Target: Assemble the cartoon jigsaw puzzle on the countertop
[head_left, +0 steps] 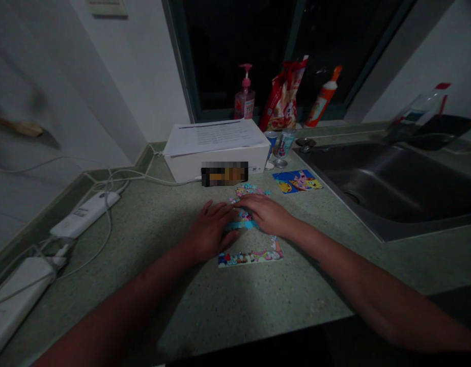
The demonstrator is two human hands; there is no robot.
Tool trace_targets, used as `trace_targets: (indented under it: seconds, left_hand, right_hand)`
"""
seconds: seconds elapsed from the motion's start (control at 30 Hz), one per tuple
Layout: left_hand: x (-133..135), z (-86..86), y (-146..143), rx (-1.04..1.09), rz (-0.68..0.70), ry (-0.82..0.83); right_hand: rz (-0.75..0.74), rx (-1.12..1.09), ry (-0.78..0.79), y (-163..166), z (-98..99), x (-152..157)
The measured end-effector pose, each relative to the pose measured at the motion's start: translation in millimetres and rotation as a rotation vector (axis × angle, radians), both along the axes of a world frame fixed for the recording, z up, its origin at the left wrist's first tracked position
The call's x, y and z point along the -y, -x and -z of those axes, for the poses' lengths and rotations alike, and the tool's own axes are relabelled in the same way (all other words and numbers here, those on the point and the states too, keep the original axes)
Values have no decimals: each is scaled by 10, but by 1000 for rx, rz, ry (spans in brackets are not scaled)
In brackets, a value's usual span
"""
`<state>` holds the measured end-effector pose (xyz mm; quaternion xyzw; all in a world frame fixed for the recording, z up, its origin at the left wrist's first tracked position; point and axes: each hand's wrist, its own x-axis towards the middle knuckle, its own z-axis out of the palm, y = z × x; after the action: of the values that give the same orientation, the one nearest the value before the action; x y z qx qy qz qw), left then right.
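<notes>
Jigsaw puzzle pieces [246, 224] in light blue and mixed colours lie on the counter under and around both hands. My left hand [210, 229] rests over their left side with its fingers stretched out and the thumb apart. From the right, my right hand [268, 211] reaches across them, fingers extended and their tips close to the left fingertips. More loose pieces [247, 190] lie just beyond the hands. Nearer to me is a joined strip of puzzle edge [250, 258], which turns up at its right end. What lies beneath the palms is hidden.
Behind the pieces stands a white box [220, 158] with paper on top and a blurred-out device before it. A colourful picture card [297, 181] and cans [285, 144] are to its right. The sink [403, 183] is at right; power strips [85, 214] and cables at left.
</notes>
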<state>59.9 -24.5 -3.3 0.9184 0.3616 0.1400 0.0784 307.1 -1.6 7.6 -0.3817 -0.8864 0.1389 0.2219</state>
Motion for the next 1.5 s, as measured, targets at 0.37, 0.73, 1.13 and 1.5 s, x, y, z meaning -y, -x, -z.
trace_targets:
  seconds: [0.37,0.73,1.13,1.5]
  left_hand:
    - [-5,25,-8,73,-73,-64]
    - [1,24,8,64,-143,-44]
    - [-4,37,20,49,-129,-45]
    - [24,-35,3,2,87,22]
  right_hand:
    - [81,50,-87,-49,103,-111]
    - [21,19,-134,-68,1,-37]
    - [-68,69,-62,-171,-62,31]
    - [14,123,-45,-203,-153,21]
